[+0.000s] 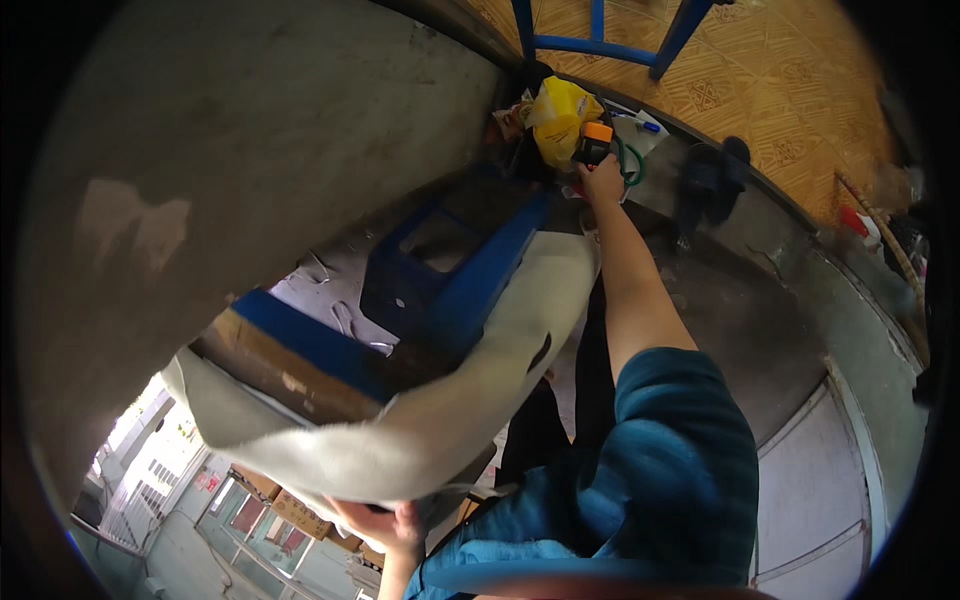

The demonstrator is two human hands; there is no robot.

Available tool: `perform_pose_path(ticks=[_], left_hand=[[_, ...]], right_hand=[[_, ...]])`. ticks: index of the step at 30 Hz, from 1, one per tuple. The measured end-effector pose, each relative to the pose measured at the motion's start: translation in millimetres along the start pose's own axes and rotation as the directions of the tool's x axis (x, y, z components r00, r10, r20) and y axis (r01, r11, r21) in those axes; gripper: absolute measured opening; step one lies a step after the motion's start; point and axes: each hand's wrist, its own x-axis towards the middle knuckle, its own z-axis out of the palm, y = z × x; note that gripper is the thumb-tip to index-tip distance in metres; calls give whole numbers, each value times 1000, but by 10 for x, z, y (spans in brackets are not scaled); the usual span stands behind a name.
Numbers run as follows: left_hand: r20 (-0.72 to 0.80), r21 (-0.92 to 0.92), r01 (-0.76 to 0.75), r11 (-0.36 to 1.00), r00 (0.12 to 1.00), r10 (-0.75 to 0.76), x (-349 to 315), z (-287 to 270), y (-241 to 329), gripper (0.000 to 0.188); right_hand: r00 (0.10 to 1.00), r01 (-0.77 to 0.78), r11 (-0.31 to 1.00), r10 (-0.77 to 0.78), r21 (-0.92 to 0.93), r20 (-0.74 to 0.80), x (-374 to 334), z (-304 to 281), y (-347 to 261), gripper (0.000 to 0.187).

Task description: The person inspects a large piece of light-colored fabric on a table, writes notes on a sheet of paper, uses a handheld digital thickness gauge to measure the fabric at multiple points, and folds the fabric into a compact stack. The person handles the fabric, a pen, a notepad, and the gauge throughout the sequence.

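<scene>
A cream, leather-like cover (430,430) wraps around a blue-painted frame (480,270) with bare wood along one side, tilted up in front of me. My left hand (385,522) grips the cover's near lower edge, its fingers partly hidden by the material. My right arm is stretched far forward. At its end, my right hand (602,183) is closed on the lower end of a tool with a black body and orange top (596,140); its exact kind is unclear. Green-handled scissors (632,163) lie just right of that hand.
A yellow plastic bag (560,115) lies left of the tool, with a blue-capped marker (648,126) to the right. Dark sandals (715,180) rest farther right. A blue stool's legs (600,43) stand on the patterned floor ahead. A grey wall (250,130) rises on the left.
</scene>
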Motion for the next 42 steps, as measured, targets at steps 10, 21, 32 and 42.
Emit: perform_pose_path(ticks=[10,21,32,42], left_hand=[[-166,-243,-423,873,905,393,327,38,243,91],[86,-983,-2,183,879,469,-199,-696,-259,29],[99,-922,271,-278,856,508,466,-941,-1891,45],[296,-942,311,125,602,741,215,-392,-1578,37]], right_hand=[[871,-121,249,-438,961,223,-2490,-2534,-222,57],[328,833,469,-846,294,421,-5995,-3674,-1335,75],[246,891,215,-969,400,-27,-7098,-2996,-2254,70],[304,789,257,-952,559,8,-7468,-1591,-3029,50]])
